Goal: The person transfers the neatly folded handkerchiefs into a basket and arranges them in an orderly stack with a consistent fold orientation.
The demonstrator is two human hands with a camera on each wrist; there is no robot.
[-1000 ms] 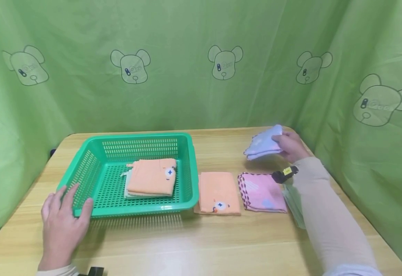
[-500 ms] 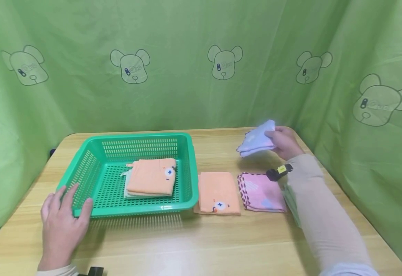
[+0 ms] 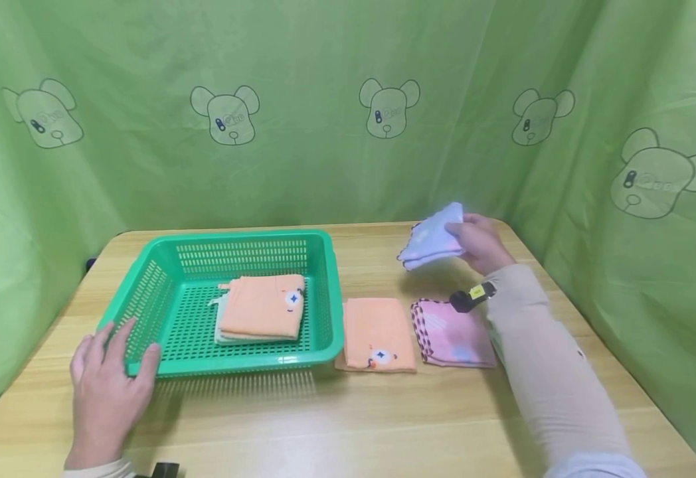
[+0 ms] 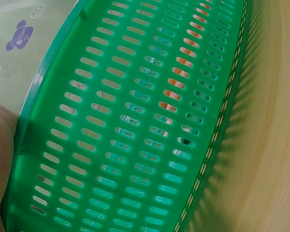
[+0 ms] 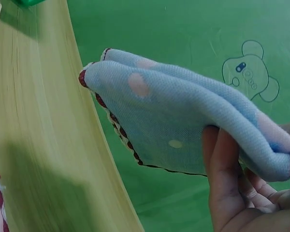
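High over the back right of the table, my right hand (image 3: 482, 245) pinches a folded light blue towel (image 3: 432, 239) by its right side. In the right wrist view, this towel (image 5: 159, 106) shows pale spots and a dark red and white stitched edge, with fingers beneath it. At left, my left hand (image 3: 109, 392) rests on the near left corner of a green plastic basket (image 3: 222, 367), fingers spread over the rim. Inside the basket, a folded orange towel (image 3: 261, 309) with a bear face lies on a pale green one (image 3: 221, 326).
Right of the basket, a folded orange towel (image 3: 378, 328) and a pink towel (image 3: 452, 332) with a checked edge lie side by side on the wooden table (image 3: 300, 425). My right forearm mostly hides a pale green cloth. Green curtain (image 3: 312, 179) encloses the back and sides.
My right hand has moved left and slightly up, carrying the light blue towel. My left hand and the basket have stayed still.
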